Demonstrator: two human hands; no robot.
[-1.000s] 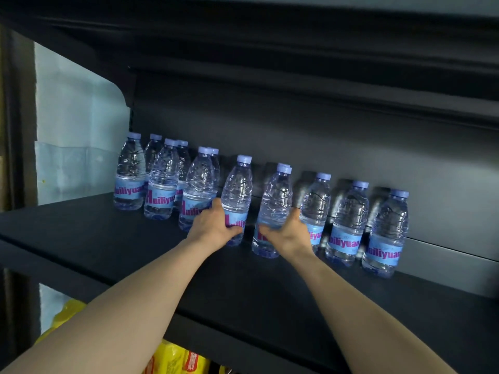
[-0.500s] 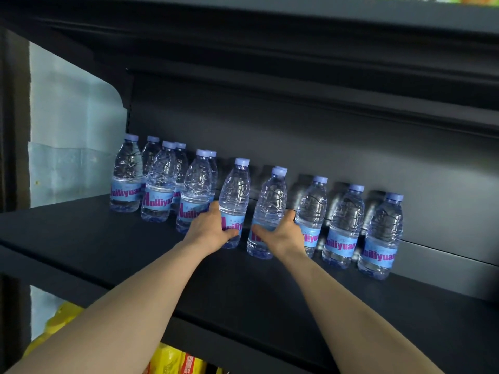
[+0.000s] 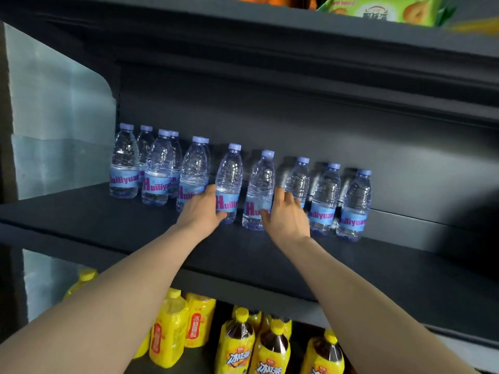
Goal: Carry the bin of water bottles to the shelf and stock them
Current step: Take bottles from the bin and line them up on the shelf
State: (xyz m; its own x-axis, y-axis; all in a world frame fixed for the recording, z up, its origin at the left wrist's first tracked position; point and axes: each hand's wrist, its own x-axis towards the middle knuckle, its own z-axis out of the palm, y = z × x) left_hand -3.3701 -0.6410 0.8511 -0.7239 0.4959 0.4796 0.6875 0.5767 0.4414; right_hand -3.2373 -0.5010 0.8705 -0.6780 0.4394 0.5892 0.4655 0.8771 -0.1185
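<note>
Several clear water bottles with blue caps and blue "Huiliyuan" labels stand in a row along the back of the dark shelf. My left hand grips the lower part of one bottle near the middle of the row. My right hand holds the neighbouring bottle at its label, thumb in front and fingers spread behind it. Both bottles stand upright on the shelf. The bin is out of view.
Yellow drink bottles fill the shelf below. Green and orange snack packs sit on the shelf above. A pale side panel closes the left end. Bare shelf surface extends to the right of the last bottle.
The camera has tilted back, showing the lower and upper shelves. My right hand's fingers have loosened and spread on its bottle. Both bottles stay in the row.
</note>
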